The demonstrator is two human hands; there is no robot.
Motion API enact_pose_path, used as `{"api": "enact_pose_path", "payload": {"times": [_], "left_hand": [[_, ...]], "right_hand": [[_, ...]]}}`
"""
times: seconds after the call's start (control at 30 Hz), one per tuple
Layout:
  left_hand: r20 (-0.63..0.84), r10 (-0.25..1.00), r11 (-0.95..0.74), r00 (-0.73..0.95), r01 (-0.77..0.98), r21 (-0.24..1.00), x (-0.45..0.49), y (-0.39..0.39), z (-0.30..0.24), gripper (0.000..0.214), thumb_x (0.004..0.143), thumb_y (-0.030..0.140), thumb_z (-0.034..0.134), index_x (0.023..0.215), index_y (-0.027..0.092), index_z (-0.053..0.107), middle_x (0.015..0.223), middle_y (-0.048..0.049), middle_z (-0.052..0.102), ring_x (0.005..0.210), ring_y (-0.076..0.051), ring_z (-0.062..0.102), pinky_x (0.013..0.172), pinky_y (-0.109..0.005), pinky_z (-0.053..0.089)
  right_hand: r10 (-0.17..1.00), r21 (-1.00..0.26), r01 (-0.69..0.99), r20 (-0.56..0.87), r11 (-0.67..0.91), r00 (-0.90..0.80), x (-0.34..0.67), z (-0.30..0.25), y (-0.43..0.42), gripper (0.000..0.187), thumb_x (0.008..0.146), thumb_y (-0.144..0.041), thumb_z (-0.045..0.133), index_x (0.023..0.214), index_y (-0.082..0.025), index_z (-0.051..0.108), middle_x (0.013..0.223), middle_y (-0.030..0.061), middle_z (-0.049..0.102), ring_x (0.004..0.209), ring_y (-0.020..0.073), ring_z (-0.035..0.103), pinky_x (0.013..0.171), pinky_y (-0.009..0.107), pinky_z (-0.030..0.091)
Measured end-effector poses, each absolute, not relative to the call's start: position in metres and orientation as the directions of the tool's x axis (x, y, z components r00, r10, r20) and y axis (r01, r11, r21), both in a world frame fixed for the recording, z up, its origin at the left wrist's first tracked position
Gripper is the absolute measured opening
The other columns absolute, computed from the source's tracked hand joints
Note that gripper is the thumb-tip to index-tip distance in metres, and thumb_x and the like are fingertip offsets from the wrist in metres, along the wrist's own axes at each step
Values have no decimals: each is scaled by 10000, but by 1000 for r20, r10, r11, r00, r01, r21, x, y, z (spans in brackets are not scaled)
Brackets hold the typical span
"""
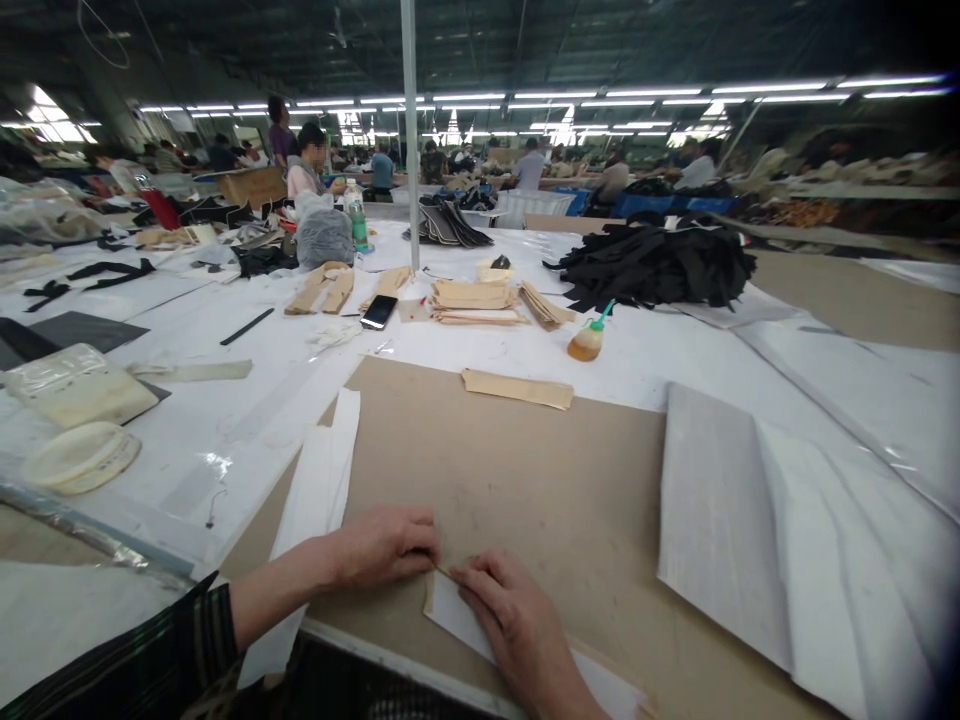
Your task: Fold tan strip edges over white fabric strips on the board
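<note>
A tan strip with a white strip (pixel 463 618) lying on it rests near the front edge of a brown board (pixel 525 480). My left hand (pixel 390 545) is closed, its thumb and fingers pinching the tan edge at the strip's far end. Beside it, my right hand (pixel 506 605) has its fingers bent together on the same edge and covers the strip's middle. The fingertips of both hands are close together but apart. Another tan strip (pixel 517 389) lies flat at the board's far edge.
White strips (pixel 319 490) lie at the board's left, a stack of white sheets (pixel 720 520) at its right. Behind stand a glue bottle (pixel 587 342), a phone (pixel 379 312), tan bundles (pixel 474 296), a black pile (pixel 660 262) and a metal post (pixel 411 130). Several people work farther back.
</note>
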State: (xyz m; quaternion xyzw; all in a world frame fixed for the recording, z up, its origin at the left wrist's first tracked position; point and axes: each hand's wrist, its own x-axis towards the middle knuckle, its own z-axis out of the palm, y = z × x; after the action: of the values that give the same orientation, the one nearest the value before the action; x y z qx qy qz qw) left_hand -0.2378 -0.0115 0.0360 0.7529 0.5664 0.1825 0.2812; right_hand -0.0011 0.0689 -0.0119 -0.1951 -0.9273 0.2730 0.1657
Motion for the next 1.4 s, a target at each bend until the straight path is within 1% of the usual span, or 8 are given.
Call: {"api": "enact_pose_path", "payload": {"times": [0.2,0.3,0.4,0.63,0.77,0.87,1.03,1.4], "left_hand": [[-7,937,-315,348,855,413,-236,-28,33,186,992,144,505,1005,230,670,1027,-30,645,822,-163,593,634,-244,387],[-13,911,-392,412,877,278,-230,-39,34,146,995,169,521,1096,191,625,1018,-62,631,871,-202,557,650,-285,389],[-17,910,-410,415,904,121,-220,-49,38,177,982,207,547,1148,160,582,1012,-70,608,890,-228,519,719,-348,403],[104,974,-214,200,965,149,-196,-48,32,165,1027,216,469,920,191,592,952,-39,580,909,-226,497,806,-393,368],[105,973,-221,208,964,145,-183,-44,25,112,947,143,619,851,182,577,953,-31,585,903,-233,485,837,-401,388],[85,970,-240,229,957,163,-175,-43,24,116,904,122,680,974,168,600,1048,-46,593,953,-234,498,894,-396,421],[32,952,-307,306,942,134,-162,-40,21,409,925,127,653,1310,169,520,1183,-59,596,1055,-238,515,934,-374,472],[-86,950,-299,300,954,25,-144,-45,20,554,926,41,531,1461,133,424,1221,-97,604,1092,-277,528,953,-421,514]], "right_hand": [[274,-334,150,363,930,-890,5,-19,67,383,930,-27,476,1253,-168,624,1060,89,651,932,244,592,788,367,549],[180,-196,105,424,975,-888,6,-21,63,379,942,-32,421,1277,-76,593,1065,128,647,925,273,575,780,405,560],[131,-129,87,393,988,-910,9,-17,61,399,943,-33,427,1320,-37,559,1101,139,643,960,289,568,814,414,564],[110,-191,68,219,979,-969,33,-1,71,428,940,-65,550,1366,-47,517,1134,126,626,955,259,566,868,393,566],[129,-205,92,177,974,-976,54,5,75,431,937,-91,609,1357,-45,518,1136,129,627,966,259,565,872,400,571],[142,-200,107,167,974,-976,69,8,77,444,938,-93,618,1368,-56,512,1152,130,630,977,257,568,884,401,568],[168,-195,136,155,971,-973,89,9,81,425,954,-114,611,1365,-63,517,1119,128,643,955,248,576,866,381,569],[235,-202,198,181,959,-955,141,10,89,326,1017,-161,482,1323,-66,544,1110,134,638,957,263,571,873,422,554]]}}
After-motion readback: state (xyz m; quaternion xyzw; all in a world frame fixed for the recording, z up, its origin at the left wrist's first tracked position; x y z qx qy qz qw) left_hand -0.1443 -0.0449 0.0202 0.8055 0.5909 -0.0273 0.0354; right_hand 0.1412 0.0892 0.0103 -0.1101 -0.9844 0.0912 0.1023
